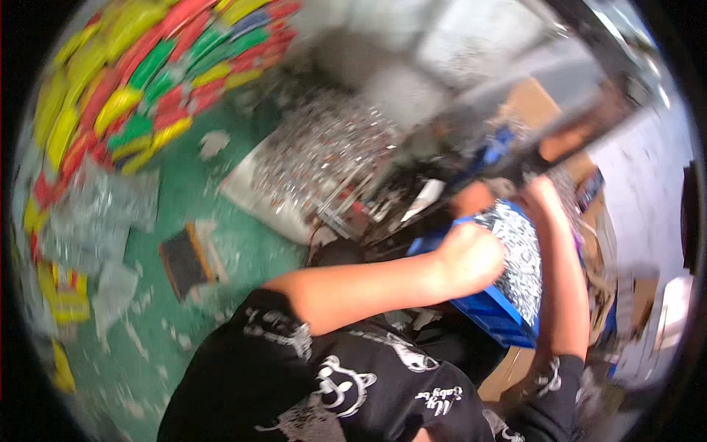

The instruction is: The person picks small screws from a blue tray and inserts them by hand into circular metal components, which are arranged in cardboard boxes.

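A blue plastic bin (492, 318) sits tilted in front of me, filled with many small silvery metal pieces (520, 258). My left hand (473, 256) is over the bin's left side, fingers curled in; whatever it holds, if anything, is hidden. Beyond the bin's far right edge, my right hand (541, 193) reaches toward a dark machine part (549, 151). Blur and the machine hide the right fingers. Both forearms pass along or across the bin.
A heap of small shiny parts (317, 155) lies on a white sack at centre left. Stacked red, yellow and green packs (147, 81) line the far left. A clear plastic bag (103, 210) and a dark orange-edged pad (188, 261) lie on the green floor.
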`<action>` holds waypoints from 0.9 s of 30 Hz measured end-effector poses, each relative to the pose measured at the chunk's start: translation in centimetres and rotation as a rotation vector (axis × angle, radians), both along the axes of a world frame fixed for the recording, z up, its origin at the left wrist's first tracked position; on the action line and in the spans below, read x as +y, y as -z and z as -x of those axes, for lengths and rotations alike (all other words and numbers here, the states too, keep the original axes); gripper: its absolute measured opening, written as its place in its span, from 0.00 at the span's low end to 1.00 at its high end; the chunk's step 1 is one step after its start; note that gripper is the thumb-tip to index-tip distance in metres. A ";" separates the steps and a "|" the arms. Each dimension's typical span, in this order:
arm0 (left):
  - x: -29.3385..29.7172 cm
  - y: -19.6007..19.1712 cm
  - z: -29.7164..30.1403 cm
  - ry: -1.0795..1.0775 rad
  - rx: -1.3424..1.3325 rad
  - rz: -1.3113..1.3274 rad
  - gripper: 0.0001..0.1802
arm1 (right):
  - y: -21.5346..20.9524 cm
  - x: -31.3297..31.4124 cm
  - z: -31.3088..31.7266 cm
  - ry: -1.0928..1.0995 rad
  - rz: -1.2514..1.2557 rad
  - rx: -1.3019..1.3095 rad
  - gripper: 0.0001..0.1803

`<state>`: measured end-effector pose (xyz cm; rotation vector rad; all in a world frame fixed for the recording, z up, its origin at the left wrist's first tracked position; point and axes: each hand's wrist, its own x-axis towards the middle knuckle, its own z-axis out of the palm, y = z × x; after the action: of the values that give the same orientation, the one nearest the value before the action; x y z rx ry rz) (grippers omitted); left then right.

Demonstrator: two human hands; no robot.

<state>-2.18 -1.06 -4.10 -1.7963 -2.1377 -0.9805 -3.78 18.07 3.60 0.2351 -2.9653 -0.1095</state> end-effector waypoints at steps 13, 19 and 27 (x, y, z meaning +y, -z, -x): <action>1.3 -3.3 -2.6 -0.152 -0.126 0.126 0.14 | 1.8 5.9 -17.2 0.507 1.049 0.303 0.15; 0.8 -5.1 -3.3 -0.162 -0.105 0.192 0.14 | 4.4 11.1 -43.1 1.161 0.863 0.715 0.13; 1.4 -4.6 -3.6 -0.141 -0.144 0.203 0.18 | 12.0 13.7 -62.2 1.644 0.192 0.036 0.15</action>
<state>1.46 0.38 0.49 -1.6752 -2.4943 -0.9139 58.42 31.78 -8.38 -2.0702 -2.2236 -0.0053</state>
